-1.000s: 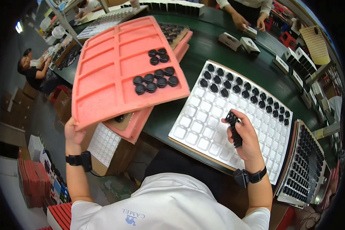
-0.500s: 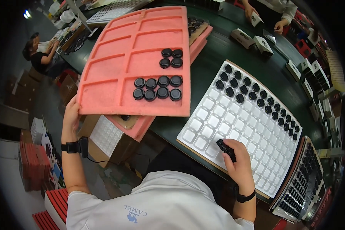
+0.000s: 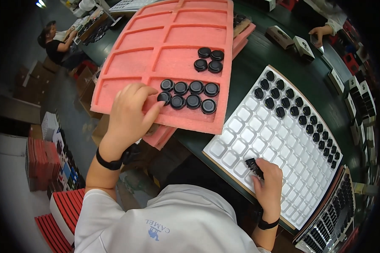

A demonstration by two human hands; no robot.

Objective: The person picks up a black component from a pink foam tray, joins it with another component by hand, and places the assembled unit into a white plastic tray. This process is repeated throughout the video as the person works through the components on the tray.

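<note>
A pink foam tray [image 3: 128, 63] with shallow rectangular compartments slopes at the left. In its nearest right compartment sit two rows of black round caps [image 3: 193, 101], with a smaller group of caps in the compartment behind. My left hand [image 3: 133, 111] reaches over the tray, thumb and forefinger closing around the leftmost cap of the front row. My right hand [image 3: 269, 183] grips a short stack of black ridged round pieces [image 3: 254, 167] above a white plastic tray [image 3: 264, 137]. Black pieces [image 3: 294, 111] fill pockets along that tray's far and right side; its nearer pockets are bare.
More pink foam lies stacked [image 3: 162, 137] under the pink tray. At the right edge stands another filled tray [image 3: 335, 211]. Small boxes [image 3: 280, 36] line the dark green table [image 3: 249, 55]. Across it is a co-worker's hand [image 3: 321, 33]; another person sits far left.
My left hand has let go of the pink tray's near left corner and moved right onto a cap. My right hand stays over the white tray with its stack. The whole view has shifted somewhat.
</note>
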